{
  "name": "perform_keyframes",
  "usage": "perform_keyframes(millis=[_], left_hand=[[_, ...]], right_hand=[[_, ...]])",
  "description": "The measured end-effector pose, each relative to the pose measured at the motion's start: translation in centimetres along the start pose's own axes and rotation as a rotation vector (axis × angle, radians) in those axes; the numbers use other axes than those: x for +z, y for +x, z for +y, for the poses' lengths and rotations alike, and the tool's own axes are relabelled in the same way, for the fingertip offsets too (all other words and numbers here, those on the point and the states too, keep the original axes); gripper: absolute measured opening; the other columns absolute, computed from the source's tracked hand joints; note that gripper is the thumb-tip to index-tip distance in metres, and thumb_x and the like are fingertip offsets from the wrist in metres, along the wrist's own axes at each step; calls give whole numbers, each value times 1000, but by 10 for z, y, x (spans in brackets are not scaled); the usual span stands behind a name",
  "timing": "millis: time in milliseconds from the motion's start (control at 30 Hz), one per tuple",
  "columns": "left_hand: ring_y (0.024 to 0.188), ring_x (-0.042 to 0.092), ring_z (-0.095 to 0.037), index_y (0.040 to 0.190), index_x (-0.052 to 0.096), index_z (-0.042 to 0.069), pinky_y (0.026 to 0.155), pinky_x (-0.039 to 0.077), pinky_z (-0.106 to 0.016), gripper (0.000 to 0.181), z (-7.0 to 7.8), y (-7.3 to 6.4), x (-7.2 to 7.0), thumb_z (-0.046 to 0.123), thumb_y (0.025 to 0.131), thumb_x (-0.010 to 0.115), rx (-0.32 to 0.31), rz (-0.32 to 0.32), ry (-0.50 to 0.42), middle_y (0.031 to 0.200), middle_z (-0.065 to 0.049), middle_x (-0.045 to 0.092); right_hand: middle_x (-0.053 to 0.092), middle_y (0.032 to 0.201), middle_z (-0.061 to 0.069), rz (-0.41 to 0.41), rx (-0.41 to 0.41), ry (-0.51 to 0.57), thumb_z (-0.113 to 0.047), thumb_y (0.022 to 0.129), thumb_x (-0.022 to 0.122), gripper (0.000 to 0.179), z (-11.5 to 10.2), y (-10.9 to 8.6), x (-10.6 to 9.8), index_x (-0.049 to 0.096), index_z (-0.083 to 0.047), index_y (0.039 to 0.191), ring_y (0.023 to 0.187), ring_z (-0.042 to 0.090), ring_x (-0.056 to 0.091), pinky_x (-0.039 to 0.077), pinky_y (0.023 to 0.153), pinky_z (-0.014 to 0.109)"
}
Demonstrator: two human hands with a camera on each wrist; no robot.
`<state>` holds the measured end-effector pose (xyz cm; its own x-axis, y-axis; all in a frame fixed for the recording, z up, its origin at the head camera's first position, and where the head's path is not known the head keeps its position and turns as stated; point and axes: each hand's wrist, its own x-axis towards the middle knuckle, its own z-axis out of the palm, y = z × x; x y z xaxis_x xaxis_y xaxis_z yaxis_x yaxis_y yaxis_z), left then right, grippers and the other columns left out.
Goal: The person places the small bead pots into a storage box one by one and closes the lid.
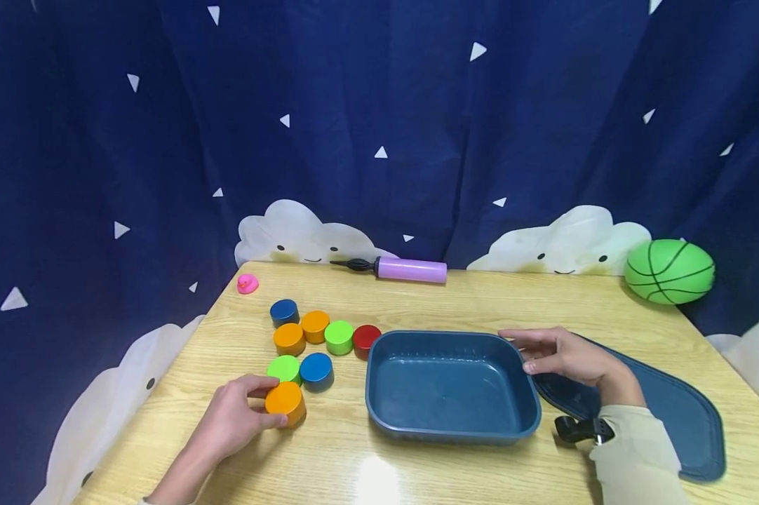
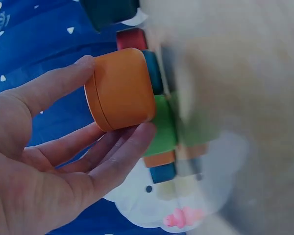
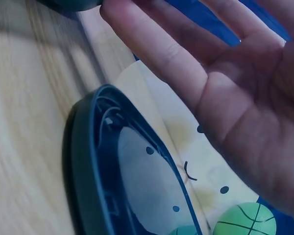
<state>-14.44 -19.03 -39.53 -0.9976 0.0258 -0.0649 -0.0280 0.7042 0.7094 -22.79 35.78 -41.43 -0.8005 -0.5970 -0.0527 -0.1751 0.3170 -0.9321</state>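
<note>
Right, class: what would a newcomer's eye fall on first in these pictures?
Probably the brightly coloured round blocks, clustered left of the dark blue tray, with the left hand pinching the nearest orange block. Next, likely the green ball at the far right of the table.

left grip [image 2: 59,178] pinching orange block [image 2: 122,88], green block [image 2: 163,129] behind, pink toy [image 2: 175,218] beyond

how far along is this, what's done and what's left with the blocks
Done: the lid is off, lying beside the blue box. In hand: the left hand grips an orange block; the right hand touches the box's rim. Left: if the blocks belong in the box, probably all of them, since none shows inside and seven other blocks stand outside it.
</note>
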Motion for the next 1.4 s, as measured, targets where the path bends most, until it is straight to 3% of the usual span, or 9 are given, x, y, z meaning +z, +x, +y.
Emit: perform_keyframes(millis=[200, 367, 500, 567, 700, 800, 933, 1133, 1400], left_hand=[[108, 69, -29, 125, 67, -1, 83, 61, -29, 57, 16, 0, -3, 3, 72, 89, 135, 39, -172, 125, -17, 66], [109, 66, -30, 121, 69, -2, 86, 60, -29, 53, 33, 7, 2, 0, 72, 89, 290, 37, -267, 121, -16, 67], [108, 65, -28, 120, 70, 0, 88, 60, -29, 52, 50, 18, 11, 3, 72, 89, 347, -18, -295, 121, -14, 68], [108, 65, -27, 121, 70, 1, 89, 59, -29, 52, 58, 25, 17, 4, 73, 89, 362, -51, -295, 121, -13, 68], [106, 66, -26, 122, 70, 2, 90, 60, -33, 53, 70, 40, 30, 5, 73, 89, 376, -96, -279, 123, -11, 67], [104, 67, -25, 123, 70, 4, 89, 60, -34, 53, 75, 50, 40, 7, 73, 90, 383, -102, -247, 122, -10, 68], [106, 66, -24, 124, 70, 6, 91, 59, -37, 55, 81, 63, 50, 7, 73, 90, 395, -109, -238, 121, -7, 68], [108, 64, -23, 127, 69, 8, 95, 58, -41, 55, 86, 76, 59, 11, 75, 89, 414, -124, -214, 127, -5, 66], [107, 68, -28, 130, 67, 8, 95, 58, -44, 57, 84, 82, 63, 11, 77, 88, 440, -135, -162, 126, -7, 65]], right_hand=[[56, 143, -18, -40, -29, 36, 0, 95, 63, 65, 1, -5, 3, 34, 4, 153, 124, 1, 58, 52, 97, 21], [52, 143, -25, 11, -42, -124, -5, 95, 67, 64, -1, -13, 9, 41, -4, 153, 121, -4, 56, 52, 95, 21], [47, 149, -23, 11, -66, -183, -4, 94, 67, 68, -2, -23, 14, 38, -8, 155, 124, -3, 55, 53, 95, 23], [45, 155, -12, -15, -80, -162, -1, 94, 66, 72, -2, -27, 17, 32, -6, 157, 126, -1, 54, 54, 95, 25], [35, 157, 26, -56, -61, -107, 2, 95, 63, 76, -3, -32, 22, 24, -6, 160, 127, 0, 55, 56, 93, 27], [28, 154, 40, -61, -14, -99, 0, 97, 62, 76, -5, -33, 24, 22, -10, 161, 125, -2, 55, 57, 92, 26], [28, 154, 40, -44, 0, -134, -2, 98, 61, 75, -9, -33, 26, 22, -10, 161, 124, -4, 54, 56, 91, 24], [50, 143, 33, 4, -49, -215, -11, 99, 62, 69, -15, -31, 33, 28, -7, 159, 120, -2, 59, 54, 91, 20], [56, 138, 27, 6, -55, -225, -14, 101, 61, 68, -22, -29, 38, 27, -5, 159, 118, -1, 60, 52, 91, 18]])
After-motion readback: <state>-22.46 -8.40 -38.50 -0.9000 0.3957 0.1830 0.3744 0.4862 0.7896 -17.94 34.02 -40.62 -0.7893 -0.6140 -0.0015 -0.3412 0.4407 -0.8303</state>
